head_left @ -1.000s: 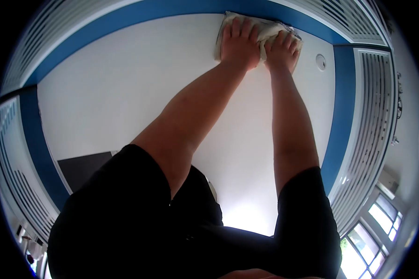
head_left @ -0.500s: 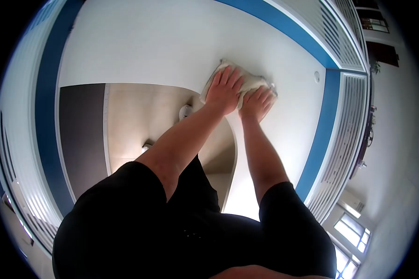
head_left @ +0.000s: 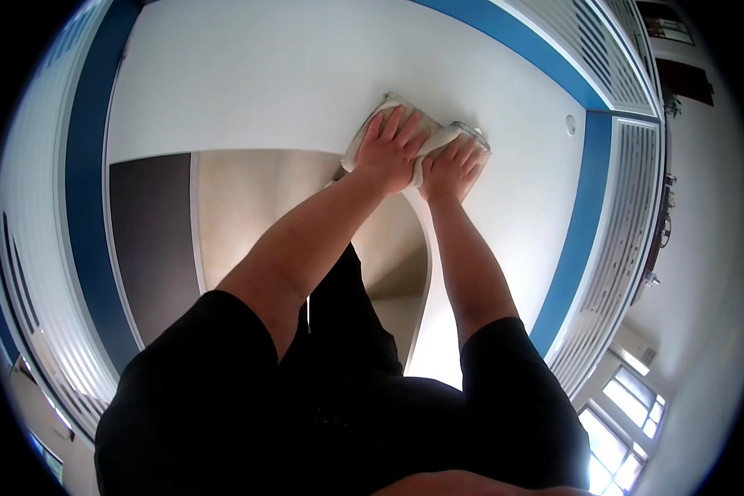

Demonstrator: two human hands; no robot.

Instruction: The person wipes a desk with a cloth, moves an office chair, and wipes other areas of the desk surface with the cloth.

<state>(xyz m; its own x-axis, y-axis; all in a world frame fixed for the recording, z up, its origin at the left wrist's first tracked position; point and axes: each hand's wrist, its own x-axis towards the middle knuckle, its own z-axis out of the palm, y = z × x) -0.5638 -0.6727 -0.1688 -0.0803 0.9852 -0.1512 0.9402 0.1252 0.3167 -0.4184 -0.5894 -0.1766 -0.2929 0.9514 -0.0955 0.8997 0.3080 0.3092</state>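
A beige cloth (head_left: 432, 136), creased between the hands, lies on the white desktop (head_left: 273, 74). My left hand (head_left: 388, 155) presses flat on the cloth's left part, fingers stretched and spread. Beside it, my right hand (head_left: 452, 168) rests on the right part of the cloth, its fingers extended and slightly apart. Both palms face down and hide much of the cloth. The cloth sits next to the desktop's curved inner edge, its lower left corner close to that edge.
Blue panels (head_left: 583, 194) border the desktop, with white slatted sides (head_left: 628, 190) beyond. A round white fitting (head_left: 570, 126) is set at the right. Inside the curved cutout are the pale floor (head_left: 256, 194) and a dark panel (head_left: 153, 240). Windows (head_left: 634, 401) show at lower right.
Both hands and the cloth have shifted slightly left over the desktop. The view has tilted a little, and the shoes seen on the floor earlier are now mostly hidden.
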